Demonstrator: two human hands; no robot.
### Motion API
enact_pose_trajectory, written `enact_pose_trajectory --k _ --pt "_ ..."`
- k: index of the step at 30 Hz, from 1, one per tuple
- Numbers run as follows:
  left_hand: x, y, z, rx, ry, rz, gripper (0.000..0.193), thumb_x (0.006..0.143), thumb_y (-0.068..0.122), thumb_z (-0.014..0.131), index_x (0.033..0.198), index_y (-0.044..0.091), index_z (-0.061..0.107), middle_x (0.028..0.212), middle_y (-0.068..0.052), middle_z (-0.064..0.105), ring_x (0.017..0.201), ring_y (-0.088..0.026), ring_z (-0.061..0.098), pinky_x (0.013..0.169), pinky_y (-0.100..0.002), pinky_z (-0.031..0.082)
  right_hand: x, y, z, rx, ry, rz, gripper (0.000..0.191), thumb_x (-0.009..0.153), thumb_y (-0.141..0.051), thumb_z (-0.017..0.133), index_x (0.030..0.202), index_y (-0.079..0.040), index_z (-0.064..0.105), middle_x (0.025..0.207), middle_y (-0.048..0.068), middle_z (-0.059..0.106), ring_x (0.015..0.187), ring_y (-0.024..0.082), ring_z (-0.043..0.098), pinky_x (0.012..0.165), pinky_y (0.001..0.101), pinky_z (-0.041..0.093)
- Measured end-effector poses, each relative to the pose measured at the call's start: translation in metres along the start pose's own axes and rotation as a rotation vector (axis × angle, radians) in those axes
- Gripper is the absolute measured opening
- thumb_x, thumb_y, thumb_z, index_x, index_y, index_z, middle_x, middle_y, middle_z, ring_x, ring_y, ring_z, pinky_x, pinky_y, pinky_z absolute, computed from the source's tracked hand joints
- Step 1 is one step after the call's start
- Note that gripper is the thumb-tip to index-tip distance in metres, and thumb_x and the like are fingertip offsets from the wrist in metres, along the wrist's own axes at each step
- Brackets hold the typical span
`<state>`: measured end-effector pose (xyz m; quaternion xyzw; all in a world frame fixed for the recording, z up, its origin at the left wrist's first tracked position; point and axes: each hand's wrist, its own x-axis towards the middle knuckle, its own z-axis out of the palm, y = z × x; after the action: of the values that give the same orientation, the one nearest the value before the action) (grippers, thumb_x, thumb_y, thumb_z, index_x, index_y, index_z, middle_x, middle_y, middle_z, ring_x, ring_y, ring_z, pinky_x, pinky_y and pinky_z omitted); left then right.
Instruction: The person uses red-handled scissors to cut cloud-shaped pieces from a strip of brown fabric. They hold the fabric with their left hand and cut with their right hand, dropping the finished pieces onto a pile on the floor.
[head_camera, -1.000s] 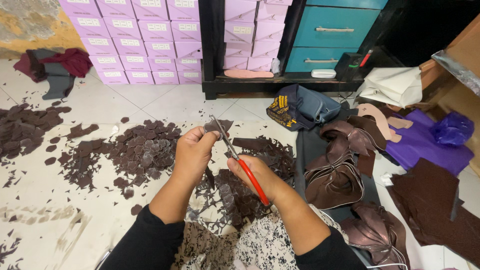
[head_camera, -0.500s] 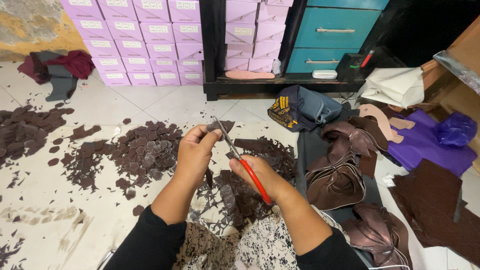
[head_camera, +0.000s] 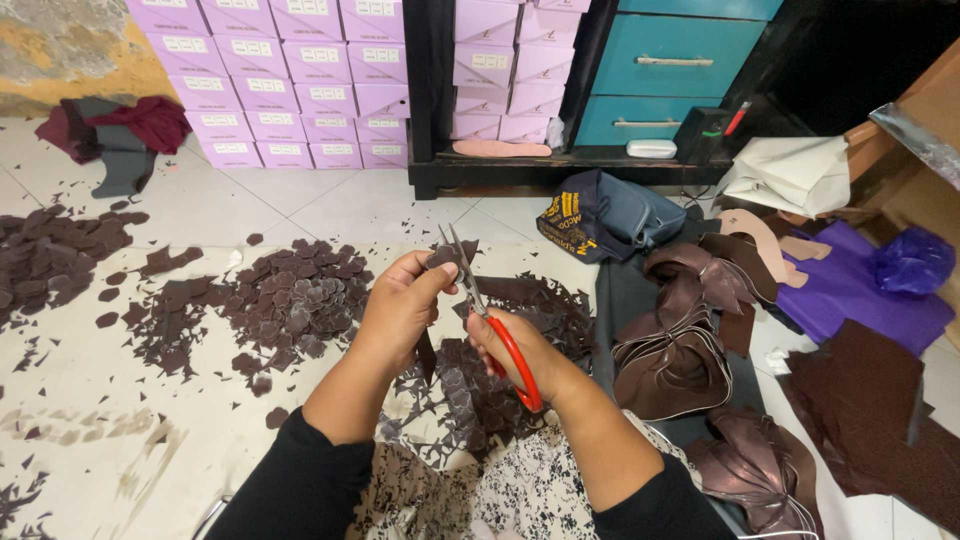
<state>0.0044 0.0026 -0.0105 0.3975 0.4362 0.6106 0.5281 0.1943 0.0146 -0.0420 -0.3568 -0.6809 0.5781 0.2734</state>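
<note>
My left hand (head_camera: 400, 305) pinches a small dark brown leather piece (head_camera: 440, 257) at chest height. My right hand (head_camera: 525, 355) grips scissors (head_camera: 478, 300) with red handles, the steel blades pointing up and slightly apart at the edge of that piece. Both forearms in black sleeves come up from the bottom of the view. Under my hands lies a heap of dark brown cut scraps (head_camera: 490, 385) on a patterned cloth.
A pile of small brown cut pieces (head_camera: 290, 300) lies left on the tile floor, more scraps (head_camera: 50, 250) farther left. Stacked brown leather cut-outs (head_camera: 690, 330) sit right, with purple fabric (head_camera: 850, 290), a blue bag (head_camera: 600, 215), lilac boxes (head_camera: 280, 80) and a teal drawer unit (head_camera: 690, 70) behind.
The hands, scissors and leather piece stay almost where they were; the blades have shifted only slightly against the piece.
</note>
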Motion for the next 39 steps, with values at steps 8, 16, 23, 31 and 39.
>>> enact_pose_trajectory --k 8,16,23,31,39 --pt "0.003 -0.005 -0.002 -0.023 -0.013 -0.028 0.009 0.091 0.015 0.070 0.095 0.007 0.068 0.080 0.001 0.066 0.056 -0.004 0.043 0.051 -0.022 0.036 0.001 0.004 0.000 0.056 0.006 -0.020 0.054 0.097 -0.062 0.050 0.086 -0.010 0.053 0.071 -0.002 0.050 0.060 0.008 0.048 0.052 0.0246 0.042" --pt "0.005 -0.012 0.002 0.016 0.047 0.162 0.017 0.090 0.014 0.075 0.104 0.007 0.071 0.082 0.006 0.065 0.067 -0.001 0.050 0.058 -0.019 0.040 0.001 0.003 -0.005 0.010 0.019 -0.013 0.057 0.095 -0.064 0.050 0.082 -0.009 0.053 0.067 -0.001 0.050 0.056 0.010 0.049 0.050 0.0257 0.041" --pt "0.001 -0.007 0.006 0.040 0.037 0.034 0.015 0.088 0.017 0.076 0.099 0.007 0.072 0.077 0.005 0.064 0.059 -0.002 0.045 0.052 -0.020 0.036 -0.001 -0.001 -0.001 0.004 0.058 0.009 0.059 0.093 -0.067 0.050 0.083 -0.009 0.054 0.068 -0.001 0.051 0.058 0.010 0.051 0.051 0.0254 0.043" --pt "0.001 -0.006 0.006 -0.023 0.038 -0.046 0.016 0.088 0.019 0.076 0.090 0.006 0.068 0.071 0.004 0.062 0.054 -0.005 0.044 0.049 -0.022 0.034 0.001 -0.004 0.006 0.035 0.119 -0.007 0.059 0.094 -0.067 0.050 0.083 -0.009 0.053 0.072 -0.004 0.049 0.059 0.007 0.049 0.052 0.0246 0.045" --pt "-0.001 -0.006 0.010 -0.004 0.058 -0.027 0.014 0.088 0.019 0.077 0.088 0.007 0.070 0.070 0.005 0.061 0.053 -0.004 0.042 0.048 -0.022 0.033 0.001 -0.004 0.003 0.095 0.096 -0.016 0.055 0.097 -0.062 0.052 0.083 -0.009 0.053 0.070 -0.003 0.049 0.057 0.007 0.046 0.050 0.0243 0.041"
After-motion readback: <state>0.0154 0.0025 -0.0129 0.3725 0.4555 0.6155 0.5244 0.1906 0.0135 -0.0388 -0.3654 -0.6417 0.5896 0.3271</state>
